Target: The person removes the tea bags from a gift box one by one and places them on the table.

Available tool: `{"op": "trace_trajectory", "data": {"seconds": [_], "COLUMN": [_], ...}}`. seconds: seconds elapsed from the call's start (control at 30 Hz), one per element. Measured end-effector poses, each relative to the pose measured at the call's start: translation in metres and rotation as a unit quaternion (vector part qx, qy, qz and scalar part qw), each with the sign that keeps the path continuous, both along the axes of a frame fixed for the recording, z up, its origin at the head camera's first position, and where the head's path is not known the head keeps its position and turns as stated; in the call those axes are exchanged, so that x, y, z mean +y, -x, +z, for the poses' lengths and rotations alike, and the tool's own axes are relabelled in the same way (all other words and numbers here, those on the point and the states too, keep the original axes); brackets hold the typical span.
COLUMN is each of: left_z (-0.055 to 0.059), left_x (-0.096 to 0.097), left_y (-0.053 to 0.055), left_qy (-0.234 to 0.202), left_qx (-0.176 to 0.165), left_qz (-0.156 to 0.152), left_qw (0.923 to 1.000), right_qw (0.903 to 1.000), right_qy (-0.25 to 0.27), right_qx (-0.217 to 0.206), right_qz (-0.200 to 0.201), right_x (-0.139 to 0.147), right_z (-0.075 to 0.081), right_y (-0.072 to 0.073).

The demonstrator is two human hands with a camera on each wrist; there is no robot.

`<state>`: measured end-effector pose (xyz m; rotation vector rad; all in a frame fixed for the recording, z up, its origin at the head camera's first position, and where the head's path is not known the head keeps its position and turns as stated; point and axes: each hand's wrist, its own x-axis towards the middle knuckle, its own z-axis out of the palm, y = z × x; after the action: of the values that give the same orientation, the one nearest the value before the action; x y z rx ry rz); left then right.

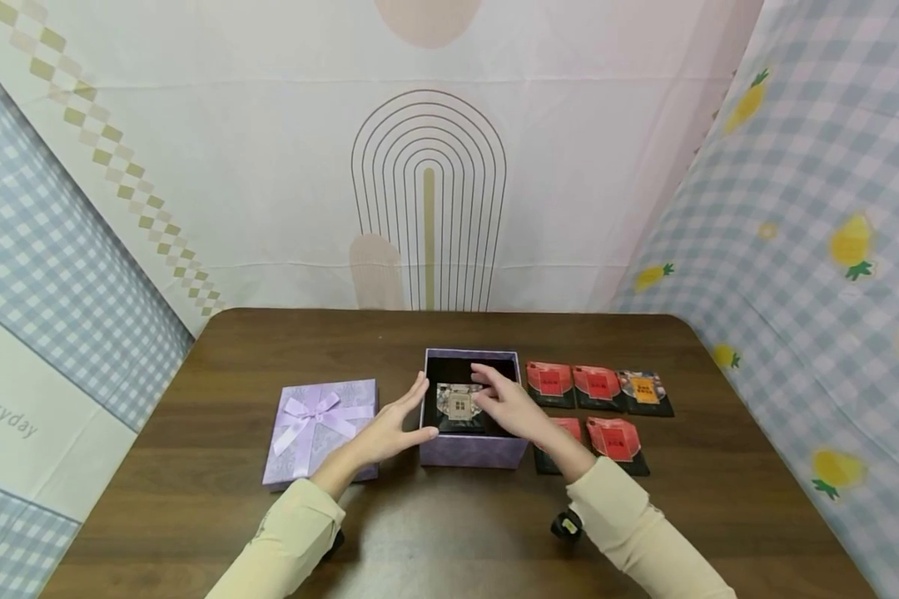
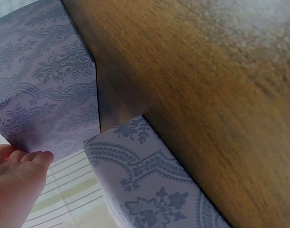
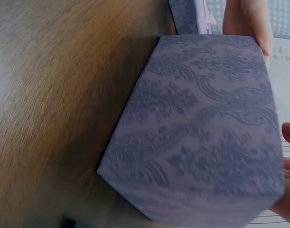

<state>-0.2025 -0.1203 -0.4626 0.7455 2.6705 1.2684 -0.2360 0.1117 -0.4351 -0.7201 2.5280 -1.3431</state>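
An open purple patterned box (image 1: 470,450) stands mid-table with a dark inside. A silvery packet (image 1: 459,402) with a square label lies in it. My left hand (image 1: 412,399) rests with straight fingers against the box's left wall (image 2: 40,90); its fingertips (image 2: 26,159) touch the wall's edge. My right hand (image 1: 487,381) hovers over the box, fingers stretched loosely just above and right of the packet, holding nothing I can see. In the right wrist view the box's outer wall (image 3: 206,137) fills the frame, with right fingertips (image 3: 289,134) at its far rim.
The box's purple lid (image 1: 320,428) with a ribbon bow lies left of the box, also seen as lid (image 2: 149,185). Several red packets (image 1: 598,383) and an orange-labelled packet (image 1: 644,389) lie in rows right of the box. Brown wooden table (image 1: 434,532); fabric walls all round.
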Motion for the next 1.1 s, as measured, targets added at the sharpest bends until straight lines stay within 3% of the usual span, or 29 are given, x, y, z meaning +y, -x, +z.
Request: {"op": "trace_trajectory", "data": {"seconds": [0.27, 0.5, 0.6, 0.7, 0.77, 0.8, 0.87, 1.0, 1.1], "left_z": [0.000, 0.000, 0.000, -0.001, -0.001, -0.001, -0.001, -0.001, -0.001], "left_x": [-0.001, -0.001, -0.001, 0.000, 0.001, 0.001, 0.001, 0.001, 0.000], "left_y": [-0.001, 0.000, 0.000, 0.000, 0.000, 0.000, 0.000, 0.000, 0.001], "left_qy": [-0.003, -0.004, -0.003, -0.003, -0.002, -0.002, -0.003, -0.002, 0.000], "left_qx": [-0.005, -0.007, -0.003, -0.002, -0.004, -0.005, -0.005, -0.004, -0.003], "left_qz": [-0.003, -0.002, -0.001, -0.002, -0.003, -0.003, -0.005, -0.001, -0.001], "left_qw": [1.0000, 1.0000, 1.0000, 1.0000, 1.0000, 1.0000, 1.0000, 1.0000, 1.0000], "right_qw": [0.9989, 0.9868, 0.9771, 0.9629, 0.9533, 0.9510, 0.9496, 0.9601, 0.9655], "right_qy": [-0.036, -0.157, -0.211, -0.268, -0.295, -0.307, -0.312, -0.276, -0.256], "right_qx": [-0.008, -0.006, 0.015, 0.031, 0.066, 0.036, 0.025, -0.043, -0.049], "right_qz": [-0.029, -0.040, -0.025, -0.013, 0.006, 0.008, 0.017, 0.005, 0.002], "right_x": [-0.017, -0.028, -0.023, -0.016, -0.009, -0.010, -0.012, -0.023, -0.028], "right_z": [-0.013, -0.022, -0.054, -0.098, -0.127, -0.124, -0.114, -0.056, -0.034], "right_y": [0.010, 0.018, 0.038, 0.062, 0.076, 0.074, 0.067, 0.037, 0.024]}}
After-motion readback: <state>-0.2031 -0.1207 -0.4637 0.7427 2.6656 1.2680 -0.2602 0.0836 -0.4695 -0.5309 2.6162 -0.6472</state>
